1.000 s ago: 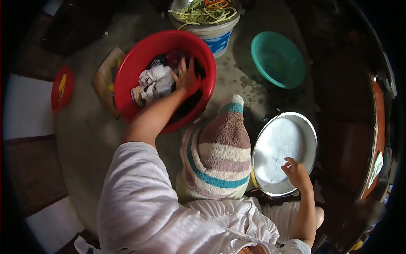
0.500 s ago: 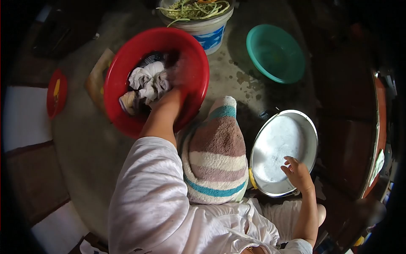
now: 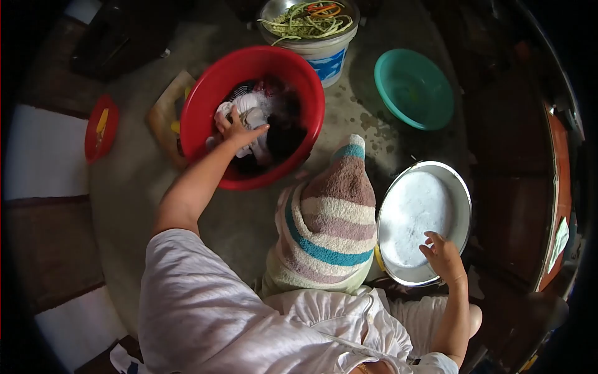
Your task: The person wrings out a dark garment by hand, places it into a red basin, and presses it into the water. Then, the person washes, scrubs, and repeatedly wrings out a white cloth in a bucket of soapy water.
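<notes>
Inside the red basin (image 3: pixel 190 118), my left hand (image 3: pixel 238 132) lies over wet white cloths (image 3: pixel 250 103), with its fingers spread and thumb stretched out to the right. Dark clothing (image 3: pixel 288 121) fills the right side of that basin, with a striped piece behind the white ones. My right hand (image 3: pixel 443 254) hovers over the near right side of a metal basin (image 3: pixel 460 218) that holds whitish, sudsy water (image 3: pixel 414 209). Its fingers are loosely curled and apart, and nothing is in them.
A striped towel (image 3: pixel 339 230) covers my raised knee between the basins. Farther off stand a green basin (image 3: pixel 389 93) and a white bucket (image 3: pixel 333 59) topped with a bowl of green vegetable strips (image 3: pixel 305 25). A small red container (image 3: pixel 99 134) is at the left.
My left hand, hidden among the cloths before, now shows on top of them with spread fingers, its forearm farther left. The white cloths have shifted. My right hand stays over the metal basin.
</notes>
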{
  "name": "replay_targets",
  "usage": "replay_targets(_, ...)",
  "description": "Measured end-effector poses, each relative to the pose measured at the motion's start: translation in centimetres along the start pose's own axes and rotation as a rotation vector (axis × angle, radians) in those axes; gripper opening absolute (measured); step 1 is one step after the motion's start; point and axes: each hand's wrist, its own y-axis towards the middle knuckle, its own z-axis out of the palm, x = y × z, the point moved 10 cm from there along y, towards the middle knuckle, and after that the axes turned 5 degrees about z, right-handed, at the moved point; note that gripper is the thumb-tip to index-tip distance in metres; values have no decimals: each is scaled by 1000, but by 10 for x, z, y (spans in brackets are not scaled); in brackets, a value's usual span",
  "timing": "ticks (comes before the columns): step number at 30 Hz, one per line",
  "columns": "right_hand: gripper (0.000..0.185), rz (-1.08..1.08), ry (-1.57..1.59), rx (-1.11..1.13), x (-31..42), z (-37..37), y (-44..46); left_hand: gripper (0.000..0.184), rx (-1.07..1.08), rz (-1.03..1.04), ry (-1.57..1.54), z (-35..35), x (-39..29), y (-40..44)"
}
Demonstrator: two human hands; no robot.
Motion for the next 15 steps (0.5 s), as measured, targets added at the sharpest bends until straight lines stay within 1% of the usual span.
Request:
replay_targets(2,33,4,2,-4,-3,2,2,121,40,-33,-127,33,8,9)
replay_targets(3,32,8,5,-8,-6,3,1,125,100,-46,-147,41,9,13)
replay_targets(6,33,-3,-13,-14,-11,3,2,125,88,-55,-168,66,18,31)
replay_targets(7,33,3,-10,-17,-11,3,2,120,87,-19,-158,61,12,28)
replay_targets(9,33,33,2,-27,-12,-2,0,116,162,-84,-90,103,34,60)
replay_targets(11,33,30,-9,-35,-9,-4,1,115,210,-84,-30,124,41,74)
replay_targets(14,34,16,-21,-24,-6,-4,-3,112,257,-44,91,120,37,72)
replay_targets(15,33,3,-24,-17,-4,-4,-3,112,261,-28,132,109,32,67)
